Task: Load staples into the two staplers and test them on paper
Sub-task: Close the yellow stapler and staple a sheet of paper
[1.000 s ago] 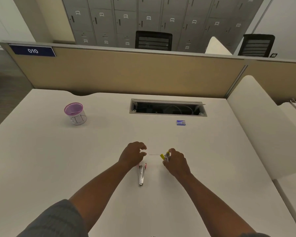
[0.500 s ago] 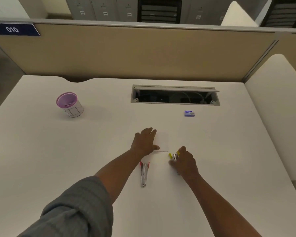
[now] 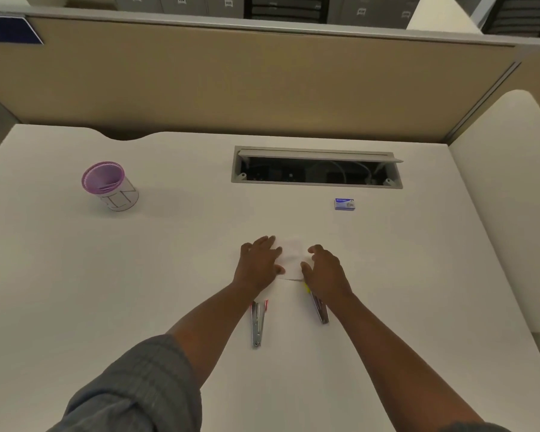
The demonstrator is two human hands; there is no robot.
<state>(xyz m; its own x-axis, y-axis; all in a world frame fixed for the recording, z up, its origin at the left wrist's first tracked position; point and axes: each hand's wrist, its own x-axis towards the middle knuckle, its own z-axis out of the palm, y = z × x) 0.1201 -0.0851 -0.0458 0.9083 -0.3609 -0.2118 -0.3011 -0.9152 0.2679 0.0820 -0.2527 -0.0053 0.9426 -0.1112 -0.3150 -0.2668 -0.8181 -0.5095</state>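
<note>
A small white sheet of paper [image 3: 293, 257] lies on the white desk [image 3: 169, 275], hard to tell from the surface. My left hand [image 3: 259, 263] rests flat on its left part, fingers spread. My right hand [image 3: 325, 271] hovers at its right edge with fingers curled and holds nothing. The red stapler [image 3: 258, 322] lies open behind my left wrist, its metal rail pointing toward me. A yellow stapler [image 3: 318, 305] lies under my right wrist, partly hidden. The small blue staple box [image 3: 344, 203] sits farther back on the right.
A purple mesh pen cup [image 3: 109, 185] with a paper label stands at the left. An open cable hatch [image 3: 317, 168] is cut into the desk at the back. A beige partition [image 3: 262, 82] closes the far edge, a white divider [image 3: 512, 182] the right.
My right hand has let go of the yellow stapler and moved forward to the paper's right edge. My left hand went from above the red stapler to flat on the paper. The camera tilted down.
</note>
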